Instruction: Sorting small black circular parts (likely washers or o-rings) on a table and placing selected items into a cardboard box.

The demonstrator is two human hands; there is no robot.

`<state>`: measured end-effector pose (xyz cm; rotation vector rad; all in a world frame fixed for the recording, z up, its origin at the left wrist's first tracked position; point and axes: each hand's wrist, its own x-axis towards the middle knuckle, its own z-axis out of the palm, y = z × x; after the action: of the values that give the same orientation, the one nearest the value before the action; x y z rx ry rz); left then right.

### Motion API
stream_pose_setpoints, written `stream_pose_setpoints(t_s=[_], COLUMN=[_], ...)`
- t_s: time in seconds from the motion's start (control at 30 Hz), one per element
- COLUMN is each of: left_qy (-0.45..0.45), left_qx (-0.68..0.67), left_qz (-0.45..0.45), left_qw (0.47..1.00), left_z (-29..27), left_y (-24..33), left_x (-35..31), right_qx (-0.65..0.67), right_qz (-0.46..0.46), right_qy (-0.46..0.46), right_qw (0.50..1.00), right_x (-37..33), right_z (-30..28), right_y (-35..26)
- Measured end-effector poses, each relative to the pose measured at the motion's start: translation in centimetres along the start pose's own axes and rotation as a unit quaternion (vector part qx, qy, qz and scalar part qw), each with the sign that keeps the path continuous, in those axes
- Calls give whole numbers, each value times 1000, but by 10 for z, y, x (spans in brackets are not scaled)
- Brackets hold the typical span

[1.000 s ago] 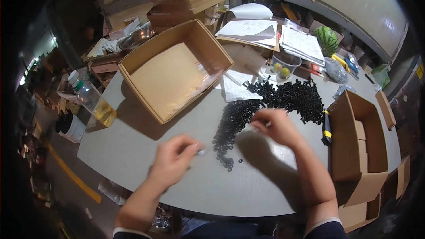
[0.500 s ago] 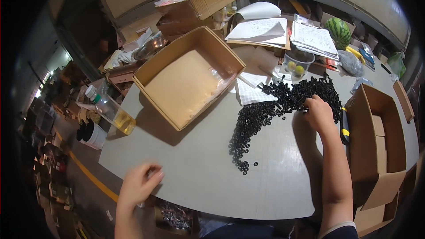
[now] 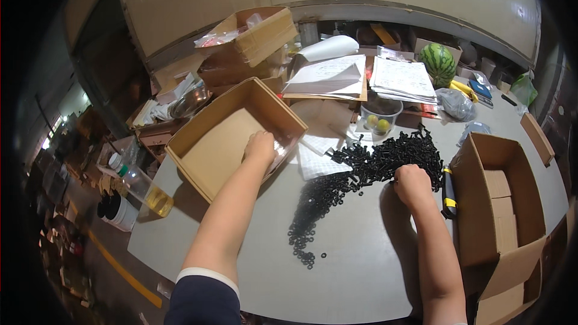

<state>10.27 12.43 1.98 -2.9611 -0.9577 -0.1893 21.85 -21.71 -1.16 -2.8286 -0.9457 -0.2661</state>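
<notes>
My left hand [image 3: 260, 148] reaches into the shallow cardboard box [image 3: 211, 144] at the left of the table. Its fingers are curled down beside clear plastic bags [image 3: 279, 151] in the box's right corner; what they hold, if anything, is hidden. At the near edge of a heap of black bolts [image 3: 394, 156], my right hand [image 3: 413, 184] is closed with its fingertips bent under. I cannot make out what is between those fingers. A trail of black nuts [image 3: 313, 216] curves from the heap toward me.
An open cardboard box [image 3: 500, 198] stands at the right, with a black-and-yellow utility knife [image 3: 448, 192] beside it. Behind the heap are a clear tub [image 3: 380, 114] with fruit, stacked papers [image 3: 400, 79] and a watermelon [image 3: 438, 65]. A bottle of yellow liquid [image 3: 147, 189] stands left.
My left hand has moved from the table's near left edge up into the shallow box. My right hand stays at the bolt heap, its fingers more curled. The whole view has shifted.
</notes>
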Motion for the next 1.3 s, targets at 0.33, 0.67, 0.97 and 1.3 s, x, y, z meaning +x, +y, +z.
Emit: stream_pose_setpoints(t_s=[0.33, 0.67, 0.97, 1.3], left_qy=[50, 23, 85, 85], left_qx=[-5, -96, -437, -251], left_qz=[-24, -31, -39, -17], left_qw=[998, 995, 894, 964], left_z=[18, 0, -16, -20], left_y=[-15, -34, -51, -27], left_x=[10, 8, 0, -37], right_qx=[45, 68, 51, 38], right_qz=[-4, -1, 12, -36], right_qy=[-18, -58, -67, 55], right_qw=[999, 996, 996, 997], right_x=[6, 1, 4, 3], right_z=[-1, -7, -17, 14], right_y=[1, 9, 3, 19])
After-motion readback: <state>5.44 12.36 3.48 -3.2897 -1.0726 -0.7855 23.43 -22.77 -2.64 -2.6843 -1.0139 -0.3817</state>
